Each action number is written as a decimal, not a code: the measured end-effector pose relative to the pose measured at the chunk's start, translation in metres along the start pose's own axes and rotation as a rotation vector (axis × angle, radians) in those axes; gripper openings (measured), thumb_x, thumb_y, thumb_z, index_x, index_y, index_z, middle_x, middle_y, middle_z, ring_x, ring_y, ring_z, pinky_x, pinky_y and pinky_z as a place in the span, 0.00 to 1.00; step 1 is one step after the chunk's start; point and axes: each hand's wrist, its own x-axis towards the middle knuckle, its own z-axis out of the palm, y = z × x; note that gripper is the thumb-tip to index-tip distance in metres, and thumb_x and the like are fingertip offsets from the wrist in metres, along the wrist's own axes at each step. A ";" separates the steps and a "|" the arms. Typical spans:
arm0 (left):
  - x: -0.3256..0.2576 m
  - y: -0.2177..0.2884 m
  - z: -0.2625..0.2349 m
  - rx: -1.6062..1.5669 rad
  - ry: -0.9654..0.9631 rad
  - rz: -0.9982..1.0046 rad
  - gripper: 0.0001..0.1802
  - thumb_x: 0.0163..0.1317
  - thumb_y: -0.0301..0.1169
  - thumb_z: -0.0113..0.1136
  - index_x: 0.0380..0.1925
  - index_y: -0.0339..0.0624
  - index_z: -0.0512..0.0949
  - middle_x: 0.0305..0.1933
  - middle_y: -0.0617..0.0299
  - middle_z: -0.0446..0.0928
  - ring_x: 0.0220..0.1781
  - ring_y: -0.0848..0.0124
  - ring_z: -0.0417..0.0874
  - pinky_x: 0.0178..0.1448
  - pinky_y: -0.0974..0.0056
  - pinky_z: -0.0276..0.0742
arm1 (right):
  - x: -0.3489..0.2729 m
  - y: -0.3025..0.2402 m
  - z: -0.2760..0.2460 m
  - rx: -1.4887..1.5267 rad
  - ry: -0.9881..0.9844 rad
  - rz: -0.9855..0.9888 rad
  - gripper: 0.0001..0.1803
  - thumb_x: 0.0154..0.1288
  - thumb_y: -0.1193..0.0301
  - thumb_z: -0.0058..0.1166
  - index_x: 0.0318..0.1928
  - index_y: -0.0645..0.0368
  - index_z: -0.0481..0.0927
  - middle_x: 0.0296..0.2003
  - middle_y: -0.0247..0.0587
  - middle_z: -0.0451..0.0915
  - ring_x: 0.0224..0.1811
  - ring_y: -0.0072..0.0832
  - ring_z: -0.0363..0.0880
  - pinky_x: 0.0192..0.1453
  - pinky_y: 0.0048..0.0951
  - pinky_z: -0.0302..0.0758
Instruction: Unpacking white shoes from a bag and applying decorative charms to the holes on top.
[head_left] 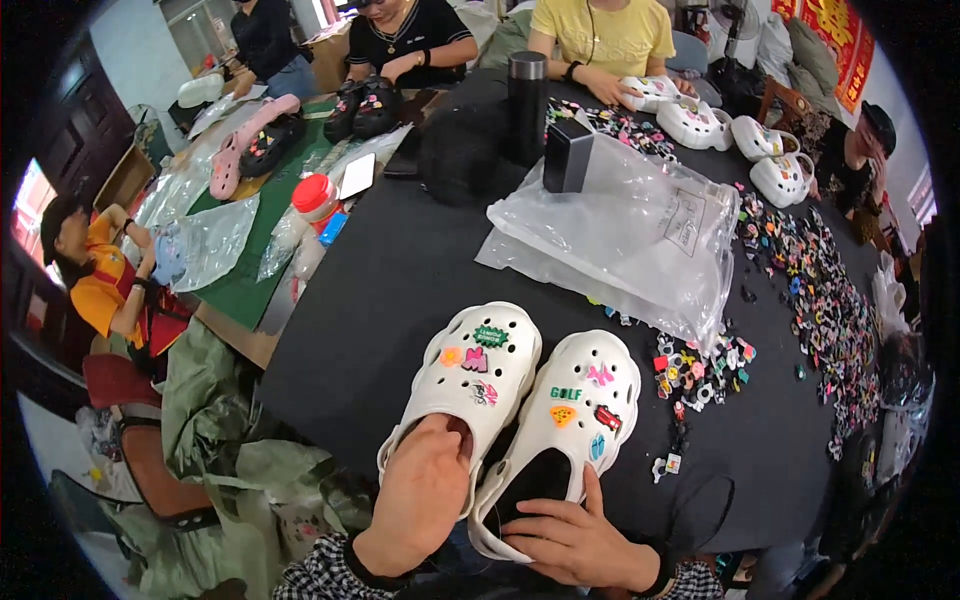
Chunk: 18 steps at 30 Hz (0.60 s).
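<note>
Two white clogs stand side by side in front of me with their toes pointing away. The left clog (462,395) carries a green spiky badge, an orange flower, a pink letter and a pink-and-black charm. On the right clog (570,410) sit a pink charm, green letters, an orange triangle, a red car and a blue oval. My left hand (425,495) reaches into the left clog's opening, its fingers hidden inside. My right hand (570,535) holds the right clog by its side near the heel, fingers over the rim.
Loose charms (700,375) lie right of the clogs, and a large spread of them (810,290) covers the table's right side. Beyond the clogs are a clear plastic bag (620,225), a black box (567,157) and a black bottle (527,105). Several people work around the tables.
</note>
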 end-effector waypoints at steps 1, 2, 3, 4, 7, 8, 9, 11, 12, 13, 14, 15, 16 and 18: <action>-0.002 0.002 0.005 0.006 -0.026 -0.002 0.27 0.63 0.24 0.48 0.63 0.30 0.63 0.67 0.55 0.66 0.71 0.66 0.62 0.76 0.63 0.52 | 0.001 0.001 -0.001 0.001 -0.004 -0.014 0.17 0.59 0.63 0.63 0.50 0.43 0.81 0.53 0.18 0.78 0.64 0.25 0.70 0.72 0.70 0.21; -0.004 0.003 0.007 0.012 -0.052 -0.003 0.27 0.63 0.24 0.47 0.64 0.29 0.62 0.68 0.55 0.64 0.73 0.66 0.60 0.77 0.63 0.51 | 0.002 0.001 -0.003 -0.026 0.027 -0.028 0.19 0.57 0.63 0.64 0.50 0.46 0.81 0.51 0.21 0.79 0.63 0.26 0.72 0.74 0.68 0.28; -0.005 0.002 0.002 0.006 -0.061 -0.001 0.30 0.64 0.23 0.47 0.67 0.27 0.58 0.72 0.53 0.60 0.75 0.66 0.57 0.78 0.63 0.48 | 0.002 -0.001 -0.005 -0.057 0.059 -0.038 0.21 0.56 0.62 0.66 0.50 0.49 0.80 0.50 0.24 0.80 0.61 0.27 0.74 0.75 0.66 0.35; -0.009 0.003 0.000 0.005 -0.061 0.010 0.30 0.64 0.23 0.47 0.67 0.27 0.58 0.72 0.53 0.60 0.75 0.66 0.57 0.78 0.63 0.48 | 0.003 -0.003 -0.005 -0.060 0.057 -0.048 0.21 0.56 0.62 0.66 0.50 0.49 0.80 0.50 0.24 0.80 0.61 0.27 0.74 0.75 0.66 0.35; -0.025 0.013 0.002 0.045 -0.063 -0.020 0.32 0.65 0.24 0.45 0.69 0.25 0.54 0.74 0.50 0.56 0.76 0.63 0.54 0.80 0.62 0.46 | 0.008 -0.005 -0.004 0.004 0.253 -0.130 0.11 0.61 0.69 0.58 0.44 0.57 0.80 0.47 0.38 0.79 0.58 0.39 0.75 0.76 0.63 0.42; -0.031 0.016 0.002 0.037 -0.084 -0.039 0.32 0.66 0.24 0.45 0.68 0.24 0.53 0.74 0.49 0.56 0.76 0.62 0.53 0.80 0.61 0.45 | 0.006 -0.006 -0.002 0.020 0.232 -0.104 0.10 0.63 0.68 0.57 0.44 0.55 0.80 0.47 0.34 0.79 0.61 0.35 0.73 0.75 0.66 0.35; -0.035 0.019 0.001 0.027 -0.105 -0.060 0.32 0.66 0.25 0.45 0.68 0.23 0.53 0.74 0.48 0.55 0.77 0.60 0.53 0.81 0.60 0.44 | 0.005 -0.006 -0.001 0.036 0.209 -0.076 0.09 0.65 0.67 0.56 0.45 0.52 0.80 0.47 0.30 0.79 0.63 0.32 0.71 0.75 0.69 0.27; -0.042 0.028 0.003 0.068 -0.123 -0.034 0.32 0.66 0.26 0.45 0.68 0.22 0.53 0.73 0.46 0.56 0.77 0.59 0.53 0.80 0.59 0.46 | 0.006 -0.006 -0.004 0.004 0.201 -0.096 0.10 0.64 0.66 0.57 0.44 0.53 0.80 0.47 0.31 0.79 0.63 0.34 0.72 0.75 0.68 0.30; -0.043 0.032 0.002 0.107 -0.145 -0.030 0.31 0.67 0.26 0.45 0.68 0.22 0.54 0.73 0.44 0.56 0.76 0.57 0.54 0.80 0.58 0.47 | 0.005 -0.006 -0.005 -0.031 0.194 -0.092 0.11 0.64 0.65 0.58 0.44 0.53 0.80 0.47 0.33 0.79 0.62 0.35 0.72 0.75 0.67 0.33; -0.043 0.033 -0.002 0.069 -0.124 0.004 0.29 0.65 0.27 0.49 0.65 0.26 0.60 0.69 0.42 0.63 0.71 0.53 0.65 0.77 0.54 0.56 | 0.005 -0.006 -0.006 -0.034 0.191 -0.101 0.11 0.64 0.65 0.58 0.44 0.53 0.80 0.47 0.33 0.79 0.62 0.35 0.72 0.75 0.67 0.33; -0.044 0.035 -0.006 0.064 -0.124 0.012 0.29 0.65 0.27 0.49 0.65 0.26 0.60 0.69 0.42 0.63 0.71 0.53 0.65 0.77 0.54 0.56 | 0.004 -0.006 -0.006 -0.029 0.212 -0.106 0.12 0.62 0.64 0.60 0.45 0.54 0.80 0.47 0.33 0.79 0.62 0.36 0.73 0.75 0.67 0.35; -0.045 0.038 -0.010 0.084 -0.116 0.055 0.27 0.66 0.27 0.48 0.64 0.25 0.62 0.68 0.43 0.64 0.71 0.54 0.65 0.77 0.55 0.56 | 0.003 -0.008 -0.007 -0.027 0.237 -0.106 0.14 0.61 0.63 0.61 0.45 0.54 0.80 0.47 0.34 0.79 0.62 0.37 0.73 0.75 0.67 0.38; -0.047 0.040 -0.014 0.102 -0.108 0.096 0.25 0.67 0.27 0.47 0.62 0.25 0.64 0.66 0.44 0.66 0.71 0.56 0.65 0.77 0.55 0.57 | 0.003 -0.010 -0.007 -0.035 0.235 -0.106 0.14 0.61 0.63 0.61 0.45 0.54 0.80 0.47 0.34 0.79 0.62 0.37 0.73 0.75 0.67 0.38; -0.049 0.045 -0.024 0.062 -0.077 0.130 0.21 0.67 0.27 0.48 0.58 0.29 0.67 0.62 0.48 0.70 0.66 0.58 0.70 0.74 0.55 0.63 | 0.001 -0.015 -0.007 -0.078 0.257 -0.087 0.17 0.59 0.60 0.63 0.46 0.55 0.80 0.48 0.35 0.79 0.62 0.39 0.73 0.74 0.67 0.42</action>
